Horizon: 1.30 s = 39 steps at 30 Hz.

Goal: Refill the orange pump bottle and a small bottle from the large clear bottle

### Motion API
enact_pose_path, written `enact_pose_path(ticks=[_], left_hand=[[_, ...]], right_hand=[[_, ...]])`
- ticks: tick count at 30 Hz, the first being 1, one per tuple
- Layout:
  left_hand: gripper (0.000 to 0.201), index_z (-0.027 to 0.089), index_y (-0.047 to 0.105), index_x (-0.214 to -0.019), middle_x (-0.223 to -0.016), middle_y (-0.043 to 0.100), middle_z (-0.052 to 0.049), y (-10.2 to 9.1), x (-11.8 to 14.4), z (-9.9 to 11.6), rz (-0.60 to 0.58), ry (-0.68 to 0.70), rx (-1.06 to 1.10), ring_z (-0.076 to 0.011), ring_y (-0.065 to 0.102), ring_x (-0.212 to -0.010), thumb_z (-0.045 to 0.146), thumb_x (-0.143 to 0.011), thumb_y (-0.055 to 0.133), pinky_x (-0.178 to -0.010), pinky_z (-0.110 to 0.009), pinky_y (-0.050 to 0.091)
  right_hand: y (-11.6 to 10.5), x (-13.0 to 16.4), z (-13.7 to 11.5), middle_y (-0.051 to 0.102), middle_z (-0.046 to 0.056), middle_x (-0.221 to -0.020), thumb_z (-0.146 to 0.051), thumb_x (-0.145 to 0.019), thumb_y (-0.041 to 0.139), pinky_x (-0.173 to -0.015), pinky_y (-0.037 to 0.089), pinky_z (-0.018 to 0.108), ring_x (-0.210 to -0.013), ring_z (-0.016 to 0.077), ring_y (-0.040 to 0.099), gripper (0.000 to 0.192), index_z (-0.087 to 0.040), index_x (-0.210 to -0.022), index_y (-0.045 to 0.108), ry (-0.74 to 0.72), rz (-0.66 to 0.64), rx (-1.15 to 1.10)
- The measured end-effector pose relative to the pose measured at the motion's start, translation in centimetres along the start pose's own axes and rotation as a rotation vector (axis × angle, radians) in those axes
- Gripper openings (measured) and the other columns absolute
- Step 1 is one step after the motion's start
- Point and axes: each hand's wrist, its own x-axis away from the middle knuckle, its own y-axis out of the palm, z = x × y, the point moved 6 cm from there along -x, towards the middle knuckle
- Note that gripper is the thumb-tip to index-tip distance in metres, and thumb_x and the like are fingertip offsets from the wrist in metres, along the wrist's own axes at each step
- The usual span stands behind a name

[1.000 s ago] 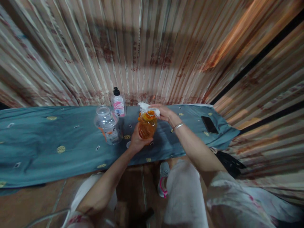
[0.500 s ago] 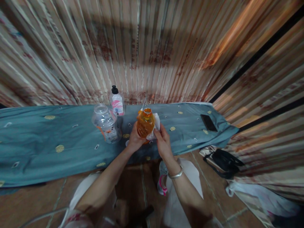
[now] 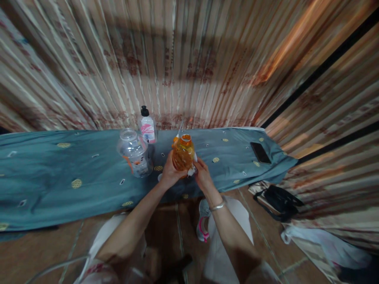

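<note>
An uncapped amber, see-through bottle (image 3: 183,155) is held above the cloth, tilted slightly, its mouth facing up. My left hand (image 3: 171,172) wraps around its lower left side. At its right side, my right hand (image 3: 202,172) is closed on a crumpled white tissue (image 3: 192,170), which presses against the bottle wall. Most of the tissue is hidden by my fingers and the bottle. Behind the bottle a small orange thing with a thin clear stem shows in part; I cannot tell what it is.
On the blue-green cloth (image 3: 97,193) to the left stand a clear wide-mouthed plastic jar (image 3: 136,154) and a pink-labelled bottle with a black cap (image 3: 147,128). A black phone (image 3: 260,152) lies at the right. A black bag (image 3: 280,201) rests on the tiled floor, and a curtain hangs behind.
My right hand has shifted the tissue lower and around the amber bottle's right side, so less of it shows. The left hand keeps its hold on the bottle.
</note>
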Motion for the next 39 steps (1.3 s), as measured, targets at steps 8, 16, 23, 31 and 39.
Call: enact_pose_path(ticks=[8, 16, 23, 31, 39], left_hand=[[0.098, 0.021, 0.05, -0.135, -0.134, 0.071, -0.014, -0.7, -0.3, -0.4, -0.027, -0.012, 0.002, -0.0356, 0.069, -0.127, 0.03, -0.05, 0.098, -0.113, -0.056, 0.052], [0.091, 0.022, 0.054, -0.13, -0.133, 0.072, -0.012, -0.8, 0.1, 0.1, -0.022, -0.038, -0.029, -0.0345, 0.069, -0.127, 0.032, -0.052, 0.099, -0.114, -0.054, 0.052], [0.097, 0.022, 0.051, -0.139, -0.139, 0.069, -0.013, -0.7, 0.5, 0.2, 0.011, -0.032, -0.046, -0.0355, 0.064, -0.135, 0.039, -0.056, 0.098, -0.119, -0.055, 0.047], [0.086, 0.022, 0.053, -0.147, -0.152, 0.062, -0.012, -1.1, 0.5, -0.4, -0.086, -0.079, 0.139, -0.0348, 0.053, -0.149, 0.042, -0.07, 0.086, -0.126, -0.054, 0.04], [0.098, 0.024, 0.052, -0.148, -0.146, 0.065, -0.012, -2.2, 1.1, -0.1, -0.001, -0.085, -0.057, -0.0352, 0.059, -0.14, 0.046, -0.063, 0.095, -0.12, -0.054, 0.045]], right_hand=[[2.7, -4.1, -2.9, 0.077, -0.004, -0.082, -0.044, -0.065, 0.082, -0.071, 0.054, 0.026, -0.079, 0.0169, 0.068, 0.032, -0.026, -0.09, 0.077, -0.027, -0.19, 0.079], [0.3, -2.4, 2.0, 0.074, -0.004, -0.071, -0.053, -0.066, 0.078, -0.07, 0.052, 0.027, -0.075, 0.0173, 0.066, 0.034, -0.023, -0.082, 0.076, 0.041, -0.105, 0.19], [-0.4, 2.1, 0.3, 0.079, 0.001, -0.098, -0.05, -0.073, 0.072, -0.083, 0.056, 0.03, -0.093, 0.019, 0.071, 0.039, -0.026, -0.104, 0.076, -0.103, 0.09, 0.06], [1.2, 0.6, -2.2, 0.077, 0.002, -0.092, -0.057, -0.079, 0.066, -0.081, 0.054, 0.031, -0.092, 0.0208, 0.066, 0.04, -0.024, -0.099, 0.075, -0.204, 0.012, 0.233], [-1.1, 5.1, 1.5, 0.08, 0.003, -0.108, -0.046, -0.08, 0.064, -0.091, 0.055, 0.033, -0.101, 0.0207, 0.07, 0.038, -0.025, -0.11, 0.076, -0.164, 0.143, 0.247]])
